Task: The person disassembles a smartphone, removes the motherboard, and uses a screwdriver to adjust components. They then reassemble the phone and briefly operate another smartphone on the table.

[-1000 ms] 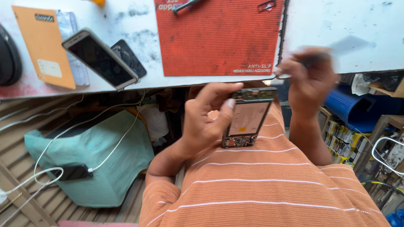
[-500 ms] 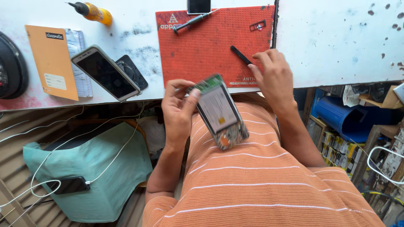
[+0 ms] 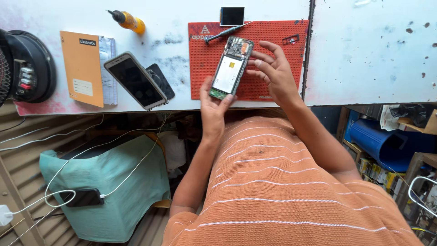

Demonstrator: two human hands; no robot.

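Note:
My left hand (image 3: 213, 104) grips the lower end of an opened phone (image 3: 230, 67), its back cover off so the pale battery and circuit board show. The phone is raised over the red work mat (image 3: 273, 59) on the white table. My right hand (image 3: 273, 73) is beside the phone's right edge with fingers spread, fingertips touching or nearly touching its side. A dark screwdriver (image 3: 225, 33) lies on the mat above the phone, and a small dark square part (image 3: 232, 16) rests at the mat's top edge.
An intact smartphone (image 3: 135, 80) lies over a black case on the white table (image 3: 364, 50), beside an orange notebook (image 3: 83, 68). An orange glue bottle (image 3: 128, 20) is further back. A black fan (image 3: 22, 64) stands at left. A phone on a charging cable (image 3: 84, 198) rests on teal fabric.
The opened phone was lifted from my lap up over the red mat. My right hand put down the thin tool and came to the phone's side with fingers spread.

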